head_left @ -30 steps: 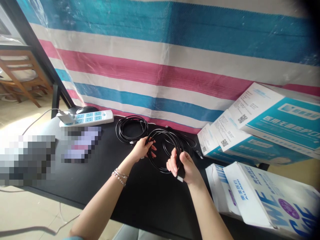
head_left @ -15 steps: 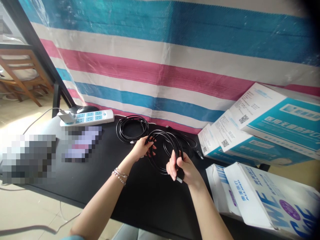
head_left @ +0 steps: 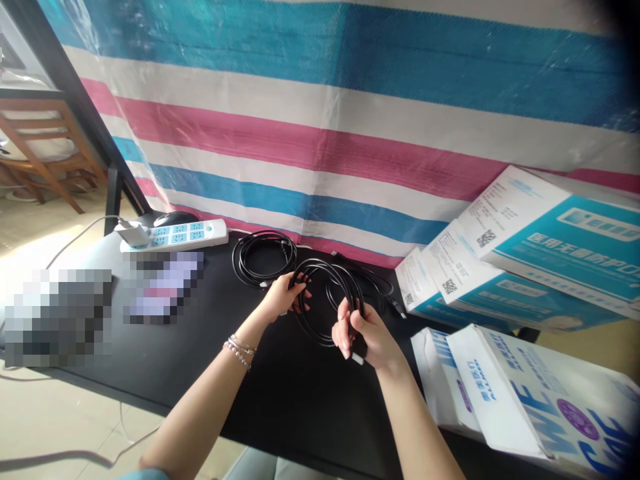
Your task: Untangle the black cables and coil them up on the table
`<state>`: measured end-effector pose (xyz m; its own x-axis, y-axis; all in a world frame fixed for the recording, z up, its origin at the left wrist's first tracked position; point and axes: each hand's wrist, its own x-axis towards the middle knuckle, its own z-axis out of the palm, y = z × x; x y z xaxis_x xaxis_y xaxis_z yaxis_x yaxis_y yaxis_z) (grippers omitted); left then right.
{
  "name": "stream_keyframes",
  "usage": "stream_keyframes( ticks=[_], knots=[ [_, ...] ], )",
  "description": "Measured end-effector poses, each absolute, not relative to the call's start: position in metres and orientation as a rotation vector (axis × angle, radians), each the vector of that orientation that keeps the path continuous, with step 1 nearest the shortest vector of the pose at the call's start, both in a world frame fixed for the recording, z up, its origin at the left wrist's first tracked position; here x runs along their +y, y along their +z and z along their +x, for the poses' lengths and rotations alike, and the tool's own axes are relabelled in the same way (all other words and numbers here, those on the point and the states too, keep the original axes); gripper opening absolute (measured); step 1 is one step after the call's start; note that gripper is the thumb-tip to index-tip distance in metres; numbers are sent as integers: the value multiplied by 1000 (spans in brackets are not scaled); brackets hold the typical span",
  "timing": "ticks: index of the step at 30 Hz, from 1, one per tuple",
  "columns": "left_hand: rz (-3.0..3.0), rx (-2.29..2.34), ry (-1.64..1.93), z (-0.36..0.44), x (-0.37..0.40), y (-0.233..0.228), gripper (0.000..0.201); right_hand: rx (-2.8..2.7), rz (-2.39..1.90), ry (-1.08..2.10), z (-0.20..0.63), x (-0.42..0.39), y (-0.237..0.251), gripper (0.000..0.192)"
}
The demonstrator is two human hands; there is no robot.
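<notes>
Since a second ago little has shifted: left hand (head_left: 281,298) still pinches the black cable coil's (head_left: 325,300) left side, right hand (head_left: 367,337) closed on its near end, slightly raised, mid-bench toward the back edge; winding seems ongoing

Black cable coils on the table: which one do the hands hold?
The right-hand coil, gripped by the left hand and right hand. The other coil lies untouched near the power strip.
</notes>
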<state>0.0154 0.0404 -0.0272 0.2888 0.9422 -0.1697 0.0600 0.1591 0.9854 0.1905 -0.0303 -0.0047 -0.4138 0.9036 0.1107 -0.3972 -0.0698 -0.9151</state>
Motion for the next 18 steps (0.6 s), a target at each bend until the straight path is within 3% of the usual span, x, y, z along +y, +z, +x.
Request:
stream_keyframes(
  ticks=[18],
  knots=[
    [1185, 1047, 792, 14, 40, -28, 14, -1130, -579, 1680, 189, -32, -3, 30]
  ],
)
